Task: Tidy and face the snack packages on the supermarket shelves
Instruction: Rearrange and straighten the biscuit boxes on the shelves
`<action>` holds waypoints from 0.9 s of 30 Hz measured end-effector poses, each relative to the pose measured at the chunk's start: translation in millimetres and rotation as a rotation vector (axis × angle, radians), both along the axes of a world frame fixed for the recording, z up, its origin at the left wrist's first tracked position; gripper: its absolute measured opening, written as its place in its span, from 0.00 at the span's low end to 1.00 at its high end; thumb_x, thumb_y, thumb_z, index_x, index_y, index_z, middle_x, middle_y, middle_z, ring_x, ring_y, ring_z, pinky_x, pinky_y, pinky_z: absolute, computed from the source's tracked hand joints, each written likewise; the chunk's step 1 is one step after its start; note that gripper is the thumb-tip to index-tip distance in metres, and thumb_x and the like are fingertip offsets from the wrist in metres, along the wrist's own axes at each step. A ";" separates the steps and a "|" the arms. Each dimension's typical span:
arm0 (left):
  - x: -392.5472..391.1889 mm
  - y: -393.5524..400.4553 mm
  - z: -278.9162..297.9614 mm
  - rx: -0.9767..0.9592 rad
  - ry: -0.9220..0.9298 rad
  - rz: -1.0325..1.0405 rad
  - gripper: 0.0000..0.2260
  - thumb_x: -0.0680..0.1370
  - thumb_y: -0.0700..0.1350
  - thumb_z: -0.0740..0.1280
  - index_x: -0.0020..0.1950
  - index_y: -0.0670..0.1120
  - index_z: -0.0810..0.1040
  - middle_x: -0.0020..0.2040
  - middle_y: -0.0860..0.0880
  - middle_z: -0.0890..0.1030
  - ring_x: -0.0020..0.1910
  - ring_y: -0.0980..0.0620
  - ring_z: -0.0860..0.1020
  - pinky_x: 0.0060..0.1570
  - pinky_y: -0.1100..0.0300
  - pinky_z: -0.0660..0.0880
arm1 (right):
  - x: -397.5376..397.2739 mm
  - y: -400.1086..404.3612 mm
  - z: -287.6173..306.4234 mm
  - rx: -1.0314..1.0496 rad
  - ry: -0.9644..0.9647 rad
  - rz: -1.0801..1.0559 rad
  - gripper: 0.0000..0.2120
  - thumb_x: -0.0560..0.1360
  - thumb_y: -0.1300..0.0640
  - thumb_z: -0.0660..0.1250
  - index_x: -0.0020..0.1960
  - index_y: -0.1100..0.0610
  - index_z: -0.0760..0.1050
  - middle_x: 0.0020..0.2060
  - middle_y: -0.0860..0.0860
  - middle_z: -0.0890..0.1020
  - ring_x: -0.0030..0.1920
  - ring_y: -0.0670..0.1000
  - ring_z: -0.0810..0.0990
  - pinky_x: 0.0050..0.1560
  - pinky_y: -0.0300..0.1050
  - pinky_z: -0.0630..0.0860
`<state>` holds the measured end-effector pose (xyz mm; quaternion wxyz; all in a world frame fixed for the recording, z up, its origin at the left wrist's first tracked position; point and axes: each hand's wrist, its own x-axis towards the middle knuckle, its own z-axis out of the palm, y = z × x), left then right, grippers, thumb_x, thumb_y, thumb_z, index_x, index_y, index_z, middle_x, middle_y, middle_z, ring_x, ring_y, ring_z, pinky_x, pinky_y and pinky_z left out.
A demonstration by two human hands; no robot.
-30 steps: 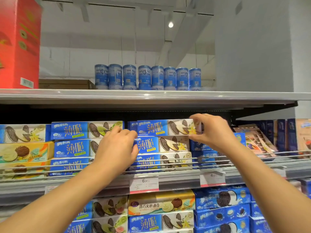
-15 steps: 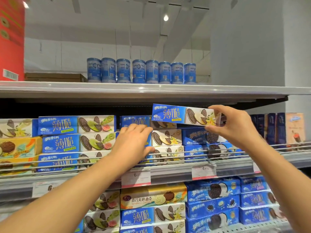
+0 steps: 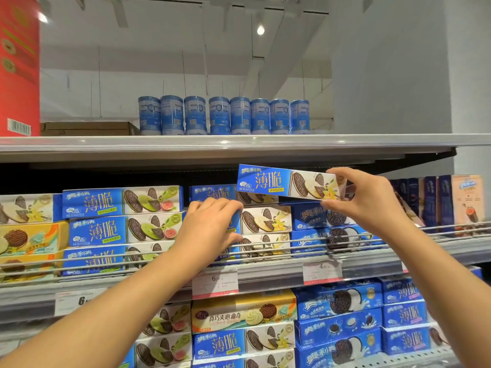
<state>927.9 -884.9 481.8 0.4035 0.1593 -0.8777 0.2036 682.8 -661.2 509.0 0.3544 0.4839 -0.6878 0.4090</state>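
Now that the right grip (image 3: 364, 200) has lifted one vanilla box (image 3: 289, 181) clear, grasping its end, the left grip (image 3: 210, 229), fingers straight, steadies the stack (image 3: 265, 221) below for refacing.

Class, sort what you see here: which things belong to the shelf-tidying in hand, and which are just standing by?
In the job:
right hand gripping the lifted biscuit box
left hand on the vanilla stack

Standing by:
blue tins
red carton
price tags
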 end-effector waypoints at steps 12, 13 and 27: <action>20.2 -7.2 -11.5 -0.136 0.077 -0.092 0.26 0.69 0.49 0.80 0.65 0.45 0.80 0.59 0.48 0.82 0.57 0.43 0.80 0.56 0.48 0.77 | 10.1 -25.4 13.8 0.138 -0.020 -0.014 0.33 0.67 0.45 0.81 0.69 0.41 0.72 0.58 0.47 0.84 0.47 0.45 0.81 0.40 0.45 0.82; 23.5 -10.7 -13.6 -0.179 0.130 -0.125 0.24 0.67 0.46 0.81 0.61 0.44 0.82 0.56 0.47 0.83 0.55 0.43 0.81 0.54 0.48 0.78 | 10.3 -27.9 14.2 0.149 -0.029 -0.005 0.33 0.67 0.45 0.81 0.69 0.41 0.72 0.58 0.47 0.84 0.47 0.45 0.81 0.39 0.43 0.81; 53.6 -24.5 19.8 -0.124 0.224 -0.065 0.26 0.74 0.49 0.75 0.71 0.45 0.75 0.66 0.48 0.78 0.64 0.44 0.74 0.63 0.45 0.73 | 41.8 -66.2 20.2 0.243 -0.072 0.151 0.27 0.75 0.41 0.71 0.72 0.45 0.71 0.61 0.45 0.81 0.52 0.44 0.79 0.42 0.38 0.77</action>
